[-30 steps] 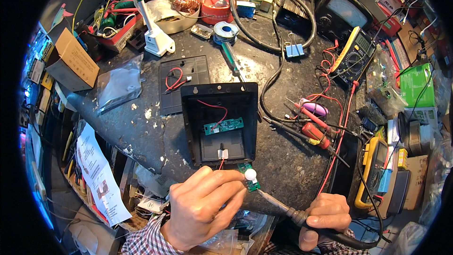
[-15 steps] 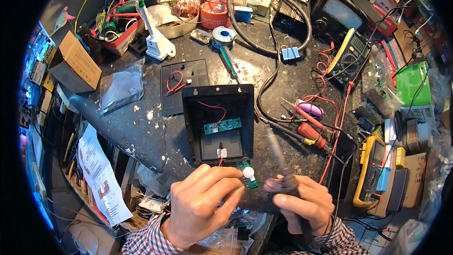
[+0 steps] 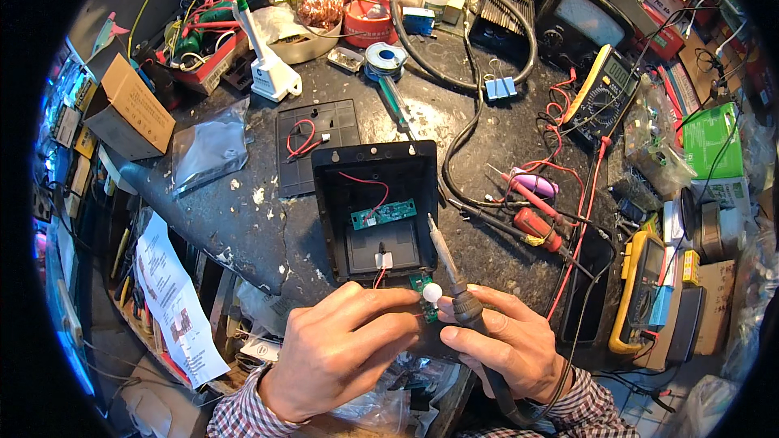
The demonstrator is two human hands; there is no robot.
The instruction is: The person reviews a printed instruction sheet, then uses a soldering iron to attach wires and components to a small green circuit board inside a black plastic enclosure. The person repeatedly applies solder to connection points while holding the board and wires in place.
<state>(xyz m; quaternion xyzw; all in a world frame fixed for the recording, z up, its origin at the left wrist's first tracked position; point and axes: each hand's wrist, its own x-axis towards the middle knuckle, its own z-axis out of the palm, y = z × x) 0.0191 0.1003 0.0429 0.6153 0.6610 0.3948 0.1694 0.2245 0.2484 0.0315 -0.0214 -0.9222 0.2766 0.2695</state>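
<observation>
My left hand (image 3: 341, 349) is closed, thumb and fingertips pinching the left edge of a small green circuit board (image 3: 419, 282) with a white dome (image 3: 432, 293). In my right hand (image 3: 515, 341) is a soldering iron (image 3: 446, 256), its tip slanting up and left over the box's right rim. The right fingertips sit close beside the dome; whether they touch the board is unclear. Just beyond stands an open black box (image 3: 329, 195), holding another green board (image 3: 398, 212) with a red wire. A white connector (image 3: 383, 260) with thin wires hangs at its near side.
A black cover plate (image 3: 292, 170) with a red wire lies behind the box. Rightward are a red screwdriver (image 3: 537, 229), probes and a yellow multimeter (image 3: 608, 85). A solder spool (image 3: 385, 59) stands farther back. A printed sheet (image 3: 180, 308) hangs at left.
The soldering iron has swung left and slightly down, its tip now by the box's right rim. My right hand has come in closer to the dome; my left hand has barely moved.
</observation>
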